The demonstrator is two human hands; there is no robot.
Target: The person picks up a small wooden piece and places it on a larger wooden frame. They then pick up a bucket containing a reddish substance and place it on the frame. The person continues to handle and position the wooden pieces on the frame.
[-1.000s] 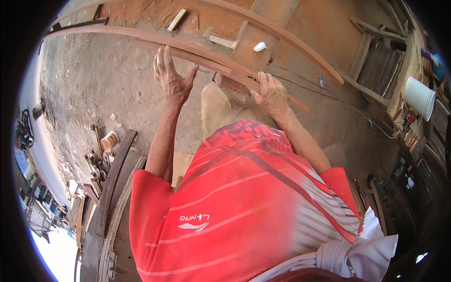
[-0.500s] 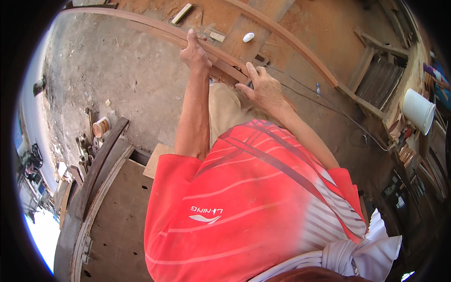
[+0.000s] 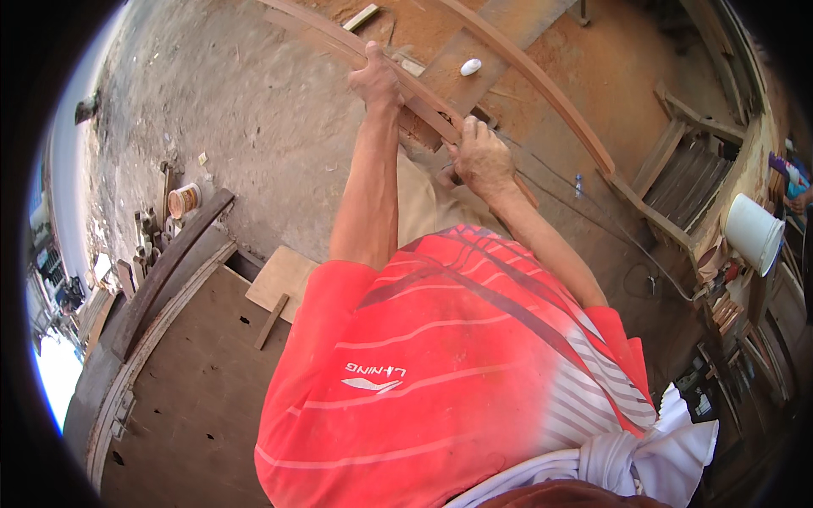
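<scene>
A long reddish-brown wooden strip (image 3: 335, 34) runs slantwise from the top of the view down past both my hands. My left hand (image 3: 375, 82) is closed around it, thumb pointing up along the wood. Farther down the same strip, my right hand (image 3: 486, 162) is closed with its fingers bent over the wood; a dark object under the palm is mostly hidden. A shorter wooden piece (image 3: 433, 119) lies against the strip's near side between my hands. My trouser legs are just below.
A second long wooden strip (image 3: 542, 83) curves across the floor on the right. A white bottle-like object (image 3: 471, 67) lies on a board beyond my hands. A white bucket (image 3: 753, 234) stands at the right, a wooden-topped bench (image 3: 203, 381) at lower left, and a cable (image 3: 627, 234) crosses the floor.
Both hands and the strip have shifted right and slightly nearer my right side in the view. The fingers of my right hand, straighter before, are now curled over the wood.
</scene>
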